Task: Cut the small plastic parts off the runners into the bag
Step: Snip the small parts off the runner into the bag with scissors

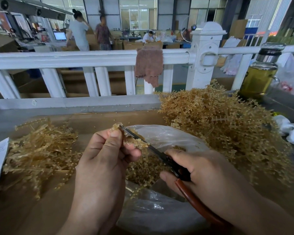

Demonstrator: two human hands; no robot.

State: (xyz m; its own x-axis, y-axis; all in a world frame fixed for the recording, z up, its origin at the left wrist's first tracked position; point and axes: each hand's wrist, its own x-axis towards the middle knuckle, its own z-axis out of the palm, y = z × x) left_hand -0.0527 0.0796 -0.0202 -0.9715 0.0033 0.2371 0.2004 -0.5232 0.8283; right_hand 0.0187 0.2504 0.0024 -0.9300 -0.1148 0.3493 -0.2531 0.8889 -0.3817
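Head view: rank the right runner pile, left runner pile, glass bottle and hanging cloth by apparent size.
1. Right runner pile.
2. Left runner pile.
3. Glass bottle and hanging cloth look alike; cloth is farther, so unranked.

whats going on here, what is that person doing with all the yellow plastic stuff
A person is trimming amber plastic runners. The left hand pinches a runner strip over the open clear bag, while the right hand grips the scissors, whose blade lies against the strip. Loose cut parts already lie in the bag. A big heap of runners sits at the right, a smaller heap at the left.
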